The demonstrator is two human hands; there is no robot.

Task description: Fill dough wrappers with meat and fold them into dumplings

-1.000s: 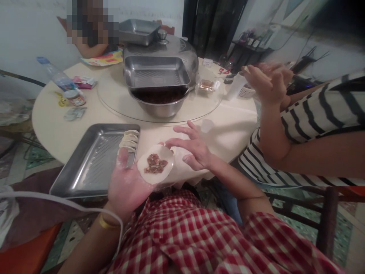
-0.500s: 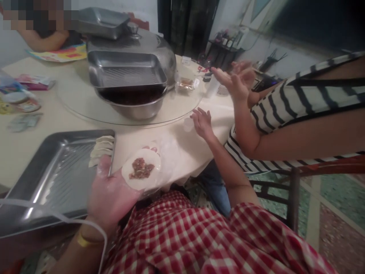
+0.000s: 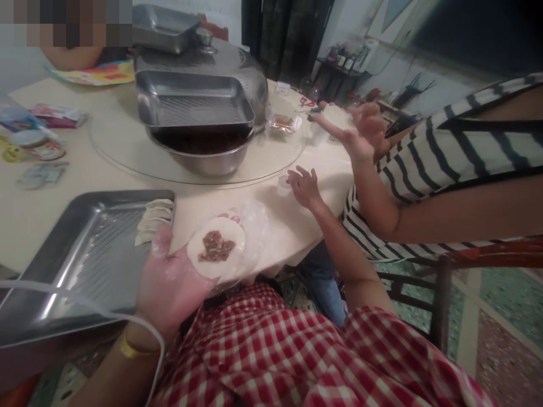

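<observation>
My left hand (image 3: 169, 282) is palm up, bearing a round dumpling wrapper (image 3: 195, 243) across its palm and fingers. A clump of minced filling (image 3: 216, 247) sits in the middle of the wrapper. My right hand (image 3: 304, 189) is over the table's edge with its fingers spread and nothing in them. Close by its fingertips is a small whitish round thing (image 3: 284, 183), partly hidden. Left of my left hand stands a metal tray (image 3: 97, 271) with several folded dumplings (image 3: 155, 217) in a row at its far right corner.
On the glass turntable (image 3: 123, 164) stand a steel bowl (image 3: 207, 164), a metal pan (image 3: 195, 107) over it and a big lidded pot (image 3: 250, 68). Clear plastic (image 3: 252, 226) lies near the wrapper. A co-worker's hands (image 3: 356, 135) hold a wrapper at right. Packets (image 3: 57, 116) lie at left.
The view has shifted slightly, so most things sit a little further right. The co-worker's wrapper now shows between their hands. My left hand still holds the filled wrapper; my right stays spread.
</observation>
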